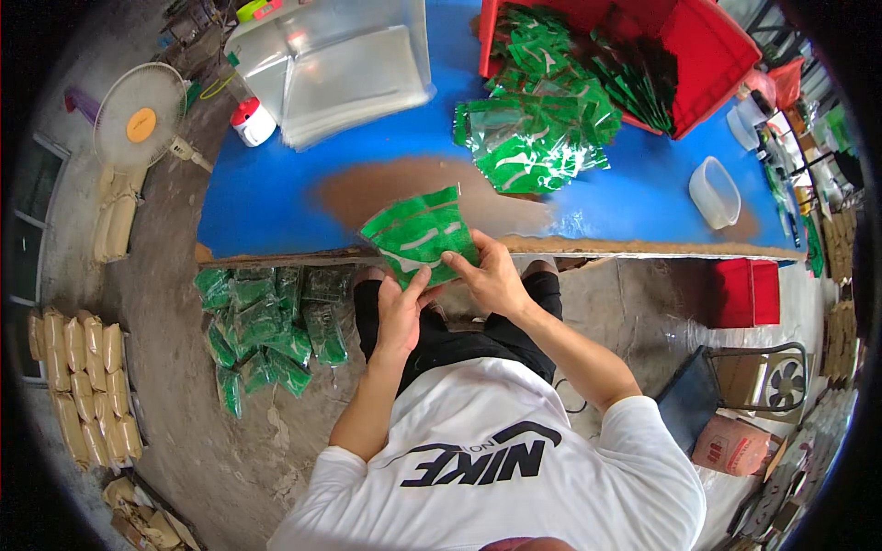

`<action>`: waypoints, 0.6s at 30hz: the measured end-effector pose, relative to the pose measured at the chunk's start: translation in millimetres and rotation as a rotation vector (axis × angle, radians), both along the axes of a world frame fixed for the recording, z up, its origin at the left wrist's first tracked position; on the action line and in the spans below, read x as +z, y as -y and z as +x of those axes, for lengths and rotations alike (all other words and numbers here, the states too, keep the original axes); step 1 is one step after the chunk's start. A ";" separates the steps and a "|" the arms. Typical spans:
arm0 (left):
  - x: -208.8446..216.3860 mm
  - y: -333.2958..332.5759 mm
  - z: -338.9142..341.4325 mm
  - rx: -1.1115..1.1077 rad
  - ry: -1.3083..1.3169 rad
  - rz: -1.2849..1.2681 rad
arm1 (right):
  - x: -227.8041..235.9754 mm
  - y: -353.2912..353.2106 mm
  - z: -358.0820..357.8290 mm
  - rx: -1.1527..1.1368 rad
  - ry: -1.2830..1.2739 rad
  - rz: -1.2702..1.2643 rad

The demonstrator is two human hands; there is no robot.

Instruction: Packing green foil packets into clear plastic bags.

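Squarish plastic packet (419, 228) is pinched by left hand (401, 310) and right hand (497, 281).

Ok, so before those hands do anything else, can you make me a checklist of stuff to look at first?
1. Left hand on the green packet: ok, its thumb is on the lower part.
2. Right hand on the packet too: ok, it grips the lower right side.
3. Packet closed all the way round: cannot tell, the edges are too small to see.
4. Packet off the blue table: cannot tell, it overlaps the front edge in this view.
5. Pile of green packets stacked neatly: not ok, they overlap at different angles.
6. Red bin on the table: ok, at the far side.
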State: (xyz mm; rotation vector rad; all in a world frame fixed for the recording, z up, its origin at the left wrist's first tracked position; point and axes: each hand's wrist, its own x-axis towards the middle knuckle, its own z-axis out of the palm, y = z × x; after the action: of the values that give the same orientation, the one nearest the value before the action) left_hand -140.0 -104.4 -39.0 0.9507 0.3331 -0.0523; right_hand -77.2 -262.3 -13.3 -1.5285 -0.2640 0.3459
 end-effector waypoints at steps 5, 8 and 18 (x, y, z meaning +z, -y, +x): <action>-4.8 10.4 -13.3 0.330 0.186 0.581 | -11.4 6.5 3.4 -0.214 0.175 -0.153; 27.0 21.2 -27.3 0.178 0.333 0.122 | 24.7 -2.5 -20.8 -0.139 0.518 -0.324; -19.6 -13.4 -11.1 0.164 -0.113 -0.193 | 5.9 16.1 103.6 -0.414 0.803 -1.121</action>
State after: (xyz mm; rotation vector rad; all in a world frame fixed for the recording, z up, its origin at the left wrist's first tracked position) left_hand -151.1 -90.9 -58.6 0.7279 0.5005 0.0123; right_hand 26.4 -278.4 -7.4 -2.7282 -0.3911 -0.5935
